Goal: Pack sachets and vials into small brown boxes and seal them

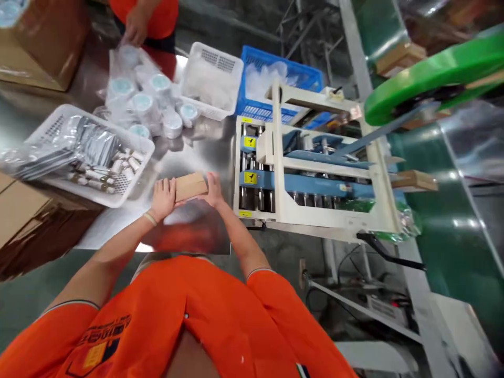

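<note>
A small brown cardboard box (191, 186) is held just above the front part of the steel table, between my two hands. My left hand (164, 197) is closed around its left end, fingers over the side. On the opposite end, my right hand (213, 190) grips the box with the thumb and fingers. The box looks closed; its underside is hidden. Left of my hands stands a white basket (147, 149) with flat plastic-wrapped packets (96, 142) and several small vials (128, 164). Behind the box lie several bagged round items with pale blue tops (142, 102).
To the right, a roller box-sealing machine (307, 181) adjoins the steel table (189, 157), with a green tape roll (433, 79) above it. A white basket (212, 79) and a blue crate (281, 68) stand behind. Another person's hand (136, 26) touches the bags. Cartons (39, 47) flank the left.
</note>
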Action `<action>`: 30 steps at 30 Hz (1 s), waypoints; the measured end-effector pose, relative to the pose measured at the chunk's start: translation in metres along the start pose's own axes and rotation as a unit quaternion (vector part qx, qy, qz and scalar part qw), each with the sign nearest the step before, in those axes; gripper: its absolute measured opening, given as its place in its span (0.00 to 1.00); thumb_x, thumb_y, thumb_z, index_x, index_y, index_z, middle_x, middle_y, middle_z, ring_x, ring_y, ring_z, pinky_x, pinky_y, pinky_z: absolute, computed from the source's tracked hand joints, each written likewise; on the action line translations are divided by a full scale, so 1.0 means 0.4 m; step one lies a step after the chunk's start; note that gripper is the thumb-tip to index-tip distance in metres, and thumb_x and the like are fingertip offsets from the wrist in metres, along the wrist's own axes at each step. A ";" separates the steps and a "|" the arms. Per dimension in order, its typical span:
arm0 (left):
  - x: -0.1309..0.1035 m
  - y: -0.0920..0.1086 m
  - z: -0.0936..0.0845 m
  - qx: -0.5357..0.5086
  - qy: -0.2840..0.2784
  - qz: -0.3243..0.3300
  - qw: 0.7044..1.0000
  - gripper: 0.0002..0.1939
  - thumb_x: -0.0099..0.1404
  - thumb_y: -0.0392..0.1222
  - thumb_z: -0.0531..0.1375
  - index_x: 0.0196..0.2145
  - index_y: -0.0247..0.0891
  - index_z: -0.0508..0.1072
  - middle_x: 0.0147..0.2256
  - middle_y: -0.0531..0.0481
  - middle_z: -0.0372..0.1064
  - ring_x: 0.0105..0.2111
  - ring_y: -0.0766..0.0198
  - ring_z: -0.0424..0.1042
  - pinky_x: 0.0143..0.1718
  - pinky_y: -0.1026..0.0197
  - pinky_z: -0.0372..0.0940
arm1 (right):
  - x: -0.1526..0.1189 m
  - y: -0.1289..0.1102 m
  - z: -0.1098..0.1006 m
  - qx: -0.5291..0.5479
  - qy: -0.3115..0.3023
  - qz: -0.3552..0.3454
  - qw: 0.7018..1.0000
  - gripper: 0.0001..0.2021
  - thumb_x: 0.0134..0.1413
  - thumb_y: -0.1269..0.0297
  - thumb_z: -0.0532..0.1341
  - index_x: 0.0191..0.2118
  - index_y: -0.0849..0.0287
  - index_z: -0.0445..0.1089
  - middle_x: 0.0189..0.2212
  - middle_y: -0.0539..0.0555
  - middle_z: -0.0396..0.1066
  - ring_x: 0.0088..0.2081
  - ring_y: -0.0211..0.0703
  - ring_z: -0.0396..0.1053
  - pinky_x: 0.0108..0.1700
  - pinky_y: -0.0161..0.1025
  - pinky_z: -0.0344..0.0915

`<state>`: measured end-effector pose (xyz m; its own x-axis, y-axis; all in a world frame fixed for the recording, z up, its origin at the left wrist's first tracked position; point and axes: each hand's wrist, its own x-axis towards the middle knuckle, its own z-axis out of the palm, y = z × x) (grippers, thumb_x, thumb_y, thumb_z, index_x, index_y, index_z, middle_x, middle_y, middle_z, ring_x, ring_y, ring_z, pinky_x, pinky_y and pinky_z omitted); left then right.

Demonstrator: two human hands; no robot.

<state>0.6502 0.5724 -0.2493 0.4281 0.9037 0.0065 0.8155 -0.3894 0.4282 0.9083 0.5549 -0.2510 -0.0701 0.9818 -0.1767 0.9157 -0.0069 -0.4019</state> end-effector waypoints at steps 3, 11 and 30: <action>0.190 0.078 0.052 -0.056 0.022 0.023 0.998 0.51 0.69 0.74 0.65 0.70 0.25 0.71 0.64 0.15 0.69 0.68 0.20 0.66 0.72 0.22 0.54 | -0.091 0.075 0.041 -0.006 0.053 0.221 0.974 0.38 0.71 0.54 0.69 0.77 0.69 0.63 0.72 0.80 0.65 0.73 0.69 0.65 0.73 0.58 0.66; 0.642 0.387 0.201 -0.138 -0.002 0.140 0.981 0.48 0.66 0.68 0.73 0.63 0.20 0.74 0.60 0.14 0.72 0.68 0.23 0.68 0.74 0.24 0.53 | -0.165 0.136 0.150 -0.056 0.004 0.201 0.978 0.24 0.78 0.56 0.53 0.70 0.53 0.73 0.67 0.74 0.72 0.66 0.74 0.69 0.63 0.71 0.71; -0.282 -0.159 -0.391 -0.020 0.409 -0.172 0.896 0.27 0.76 0.47 0.60 0.70 0.45 0.71 0.71 0.38 0.66 0.77 0.29 0.59 0.78 0.20 0.51 | -0.080 -0.027 0.068 0.086 0.124 0.154 0.977 0.24 0.64 0.63 0.58 0.62 0.47 0.79 0.54 0.76 0.79 0.63 0.84 0.74 0.59 0.77 0.69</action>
<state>0.4891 0.5230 -0.1360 -0.2884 0.8029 0.5217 0.8228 -0.0708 0.5638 0.8899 0.5183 -0.2656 0.3148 0.9440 -0.0985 0.7965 -0.3192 -0.5136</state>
